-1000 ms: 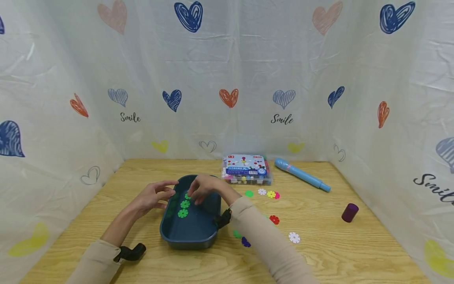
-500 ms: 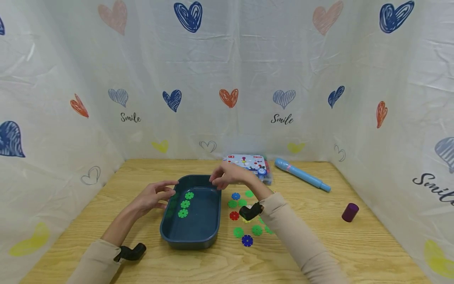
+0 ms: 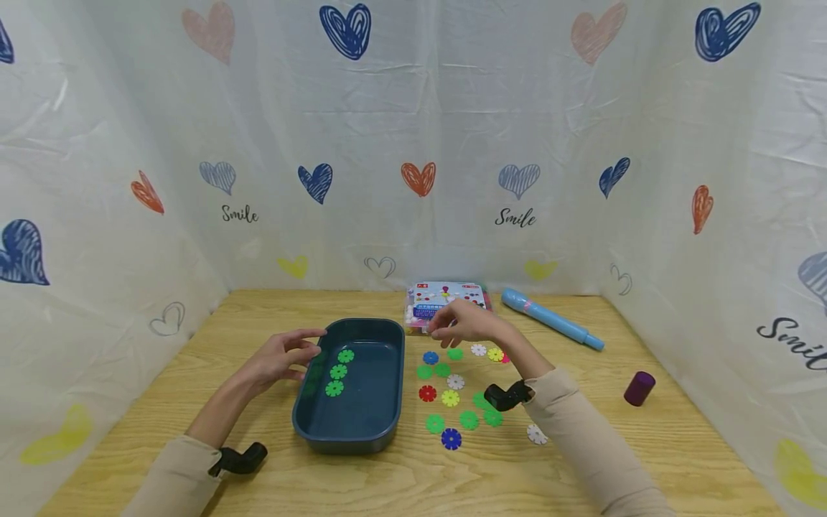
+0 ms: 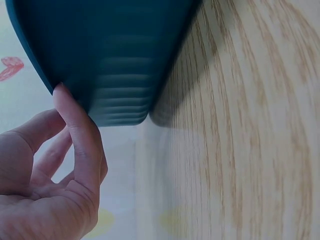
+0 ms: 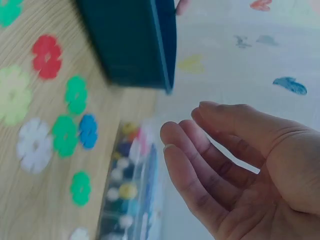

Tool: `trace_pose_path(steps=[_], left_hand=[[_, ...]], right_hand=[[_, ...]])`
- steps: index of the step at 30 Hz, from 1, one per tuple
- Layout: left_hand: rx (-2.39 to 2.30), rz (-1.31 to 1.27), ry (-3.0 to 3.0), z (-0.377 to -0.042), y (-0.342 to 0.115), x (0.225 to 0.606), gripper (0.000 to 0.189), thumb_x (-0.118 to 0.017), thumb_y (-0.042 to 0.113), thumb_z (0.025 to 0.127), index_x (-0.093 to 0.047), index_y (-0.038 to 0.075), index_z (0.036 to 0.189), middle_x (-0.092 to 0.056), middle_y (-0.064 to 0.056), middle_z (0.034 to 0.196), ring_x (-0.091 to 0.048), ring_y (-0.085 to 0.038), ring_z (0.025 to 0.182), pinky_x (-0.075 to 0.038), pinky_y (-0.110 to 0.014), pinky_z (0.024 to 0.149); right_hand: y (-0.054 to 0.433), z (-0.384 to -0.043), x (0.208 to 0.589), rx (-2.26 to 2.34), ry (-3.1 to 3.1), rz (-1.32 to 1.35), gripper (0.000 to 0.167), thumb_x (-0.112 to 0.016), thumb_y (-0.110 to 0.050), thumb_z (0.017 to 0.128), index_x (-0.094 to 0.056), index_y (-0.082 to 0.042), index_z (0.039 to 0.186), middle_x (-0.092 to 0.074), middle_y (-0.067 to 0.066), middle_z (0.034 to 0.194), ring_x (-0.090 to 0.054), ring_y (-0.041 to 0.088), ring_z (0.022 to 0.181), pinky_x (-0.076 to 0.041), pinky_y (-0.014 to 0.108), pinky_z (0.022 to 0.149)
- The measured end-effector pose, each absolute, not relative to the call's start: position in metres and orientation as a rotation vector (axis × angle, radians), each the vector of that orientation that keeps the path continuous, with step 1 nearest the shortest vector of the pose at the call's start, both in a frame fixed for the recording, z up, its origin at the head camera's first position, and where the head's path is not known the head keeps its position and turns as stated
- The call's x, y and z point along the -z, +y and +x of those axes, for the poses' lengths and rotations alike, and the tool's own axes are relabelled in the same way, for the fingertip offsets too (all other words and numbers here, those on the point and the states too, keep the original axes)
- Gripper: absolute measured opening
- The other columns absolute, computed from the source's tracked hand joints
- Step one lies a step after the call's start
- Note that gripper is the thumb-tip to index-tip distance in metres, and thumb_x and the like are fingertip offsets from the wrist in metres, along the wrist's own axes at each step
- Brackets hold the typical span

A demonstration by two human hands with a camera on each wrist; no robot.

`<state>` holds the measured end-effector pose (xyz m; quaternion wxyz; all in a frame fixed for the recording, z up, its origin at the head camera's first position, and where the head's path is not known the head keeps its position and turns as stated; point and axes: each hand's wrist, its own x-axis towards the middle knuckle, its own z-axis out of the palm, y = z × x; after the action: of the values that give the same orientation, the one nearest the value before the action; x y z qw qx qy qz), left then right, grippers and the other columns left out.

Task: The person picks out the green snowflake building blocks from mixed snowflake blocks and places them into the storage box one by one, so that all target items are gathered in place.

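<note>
Currently, left hand (image 3: 276, 363), fingers loose, touches tray (image 3: 367, 406); right hand (image 3: 466, 322), loosely parted, hovers near green disc (image 3: 455, 355).

Smooth, softly glossy plastic tray (image 3: 365, 402) — matt, wood-grained tabletop (image 3: 452, 481).

I have the right grip (image 5: 260, 195) up close on my feed, fingers loosely bent, before a pale curtain (image 5: 235, 75) printed with hearts (image 5: 290, 85); at the top I see a dark teal bin (image 5: 127, 42); across the wooden tabletop (image 5: 50, 205) I make out green discs (image 5: 76, 95), white discs (image 5: 35, 156), a red disc (image 5: 46, 56), a blue disc (image 5: 88, 131) and a pale yellow disc (image 5: 13, 95), near a blurred clear box (image 5: 151, 170)
</note>
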<state>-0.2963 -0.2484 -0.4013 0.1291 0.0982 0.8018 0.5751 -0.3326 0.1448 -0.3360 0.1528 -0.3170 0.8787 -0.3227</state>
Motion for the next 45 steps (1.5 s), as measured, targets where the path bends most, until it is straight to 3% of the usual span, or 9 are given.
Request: trace_pose_path(steps=[7, 14, 24, 45], left_hand=[[-1.674, 0.289, 2.328, -0.295, -0.248, 0.401, 0.059, -0.063, 0.028, 0.096, -0.041, 0.009, 0.148, -0.048, -0.023, 0.132, -0.059, -0.026, 0.1, -0.057, -0.029, 0.069], [-1.678, 0.287, 2.325, -0.295, -0.248, 0.4, 0.059, -0.063, 0.029, 0.096, -0.042, 0.009, 0.148, -0.048, -0.022, 0.131, -0.059, -0.025, 0.099, -0.057, -0.029, 0.069], [-1.681, 0.281, 2.324, -0.295, -0.248, 0.4, 0.058, -0.064, 0.027, 0.096, -0.043, 0.009, 0.147, -0.049, -0.021, 0.128, -0.059, -0.025, 0.097, -0.057, -0.028, 0.068], [-1.683, 0.281, 2.326, -0.294, -0.247, 0.399, 0.06, -0.065, 0.028, 0.095, -0.043, 0.008, 0.147, -0.049, -0.022, 0.131, -0.06, -0.024, 0.097, -0.057, -0.028, 0.068]], right_hand=[[0.175, -0.33, 0.35, 0.948, 2.515, -0.919, 0.023, -0.059, -0.013, 0.098, -0.068, 0.002, 0.113, -0.07, 0.026, 0.105, -0.07, 0.038, 0.089, -0.059, 0.044, 0.074], [0.193, -0.326, 0.364, 0.955, 2.484, -0.946, 0.027, -0.06, -0.01, 0.097, -0.065, 0.009, 0.116, -0.07, 0.027, 0.102, -0.07, 0.038, 0.087, -0.06, 0.04, 0.071], [0.21, -0.315, 0.382, 0.846, 2.473, -1.033, 0.022, -0.065, -0.011, 0.093, -0.069, 0.002, 0.111, -0.071, 0.007, 0.095, -0.065, 0.014, 0.086, -0.055, 0.021, 0.075], [0.228, -0.291, 0.404, 0.823, 2.465, -1.023, 0.017, -0.075, -0.013, 0.085, -0.072, -0.006, 0.101, -0.068, 0.001, 0.085, -0.059, 0.006, 0.076, -0.052, 0.02, 0.069]])
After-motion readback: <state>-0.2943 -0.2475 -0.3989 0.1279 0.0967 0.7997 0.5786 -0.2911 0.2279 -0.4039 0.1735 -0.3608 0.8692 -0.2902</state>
